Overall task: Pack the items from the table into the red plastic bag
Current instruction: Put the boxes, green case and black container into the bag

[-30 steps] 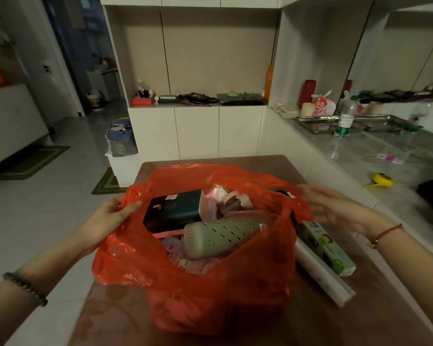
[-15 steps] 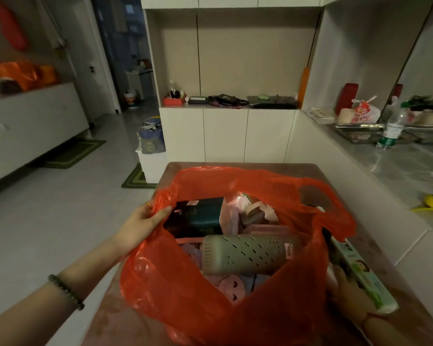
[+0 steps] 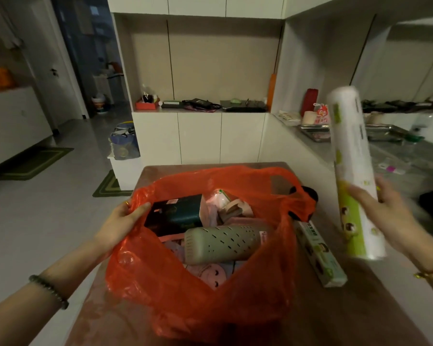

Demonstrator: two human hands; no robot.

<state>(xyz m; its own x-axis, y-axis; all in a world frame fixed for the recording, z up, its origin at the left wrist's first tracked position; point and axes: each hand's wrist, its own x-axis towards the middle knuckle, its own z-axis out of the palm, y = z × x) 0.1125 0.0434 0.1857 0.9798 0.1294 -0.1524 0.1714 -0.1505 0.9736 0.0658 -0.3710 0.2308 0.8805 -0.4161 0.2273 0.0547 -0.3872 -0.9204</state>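
The red plastic bag stands open on the brown table. Inside it lie a dark green box, a grey-green perforated case and several pink items. My left hand pinches the bag's left rim and holds it open. My right hand grips a long white and green roll, held upright in the air to the right of the bag. A narrow green and white box lies on the table just right of the bag.
A grey counter with metal trays and bottles runs along the right. White cabinets with a cluttered shelf stand behind the table. A dark round object sits behind the bag's right handle. Tiled floor lies to the left.
My right hand has lifted the white and green roll off the table into the air, upright beside the bag. The narrow box stays on the table. My left hand keeps holding the bag rim.
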